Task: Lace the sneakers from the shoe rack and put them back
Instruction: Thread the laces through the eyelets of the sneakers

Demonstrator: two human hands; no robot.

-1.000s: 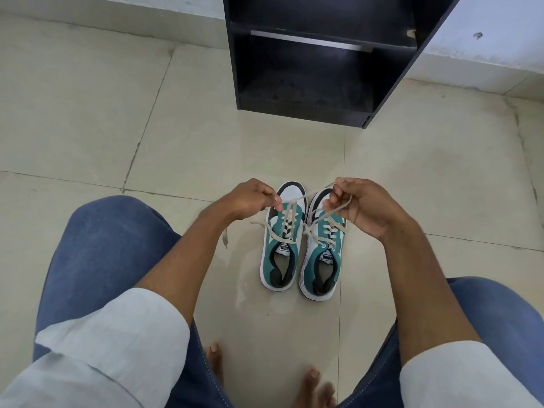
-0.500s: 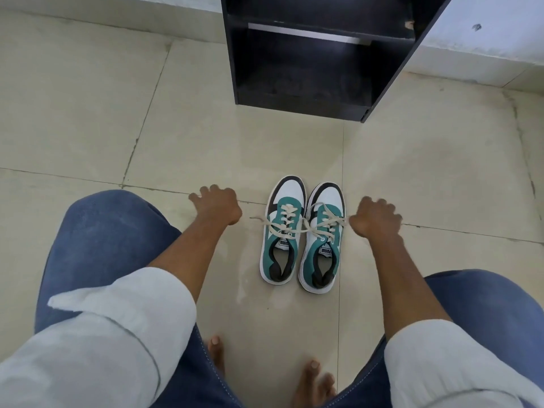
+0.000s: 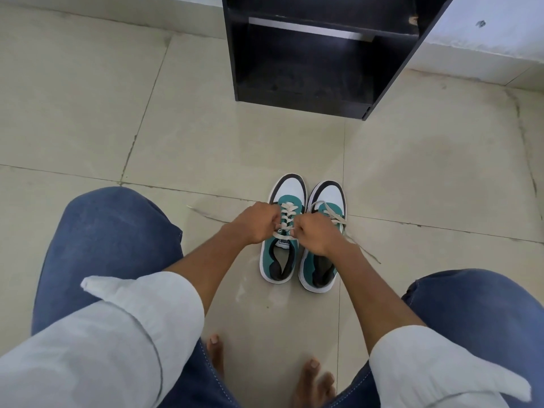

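Two teal, white and black sneakers stand side by side on the tiled floor, toes pointing at the rack. The left sneaker (image 3: 290, 189) has its cream lace (image 3: 287, 214) threaded up the eyelets. My left hand (image 3: 254, 223) and my right hand (image 3: 315, 234) meet over its tongue, each pinching an end of that lace. The right sneaker (image 3: 328, 195) is partly hidden by my right hand; its loose lace (image 3: 362, 250) trails onto the floor to the right.
A black shoe rack (image 3: 309, 98) stands ahead, its lower shelves bare and dusty. My knees in blue jeans flank the shoes, my bare toes (image 3: 312, 375) below. A white wall base (image 3: 485, 63) runs behind at right. A lace end (image 3: 203, 212) lies left.
My hands were spread wide, pulling the lace ends out to both sides; now they have come back together over the left sneaker's tongue.
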